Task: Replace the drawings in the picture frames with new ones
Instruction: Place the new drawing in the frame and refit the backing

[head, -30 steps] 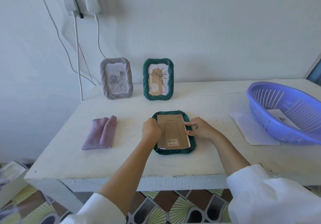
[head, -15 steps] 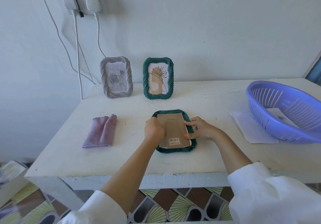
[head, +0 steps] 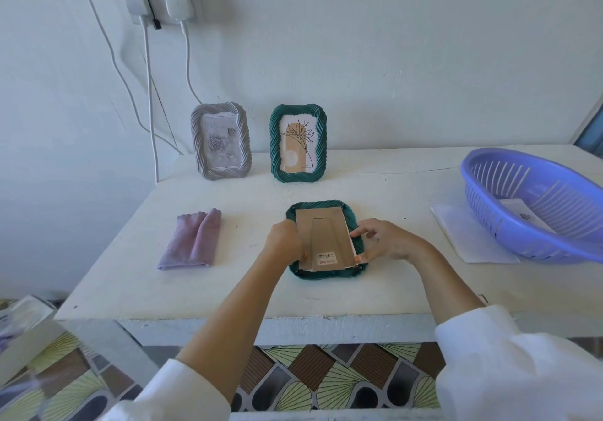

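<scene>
**Inspector:** Where is the frame being worked on?

**Assistant:** A green frame (head: 327, 270) lies face down near the middle of the table's (head: 228, 290) front edge. Its brown backing board (head: 323, 237) faces up, barcode sticker toward the front edge.

**Inspector:** The hands?

**Assistant:** The left hand (head: 283, 241) is curled at the board's left edge, fingertips on it. The right hand (head: 385, 241) pinches the board's right edge, thumb at the near corner. Whether the board is lifted, I cannot tell.

**Inspector:** Other items?

**Assistant:** Two frames stand at the back edge against the wall: a grey frame (head: 221, 141) with a rose drawing, and just beside it a second green frame (head: 298, 143) with a flower drawing. A folded purple cloth (head: 192, 241) lies toward the left edge. A purple basket (head: 535, 205) sits at the right edge, holding a paper (head: 522, 213), partly over a white sheet (head: 470, 241).
</scene>
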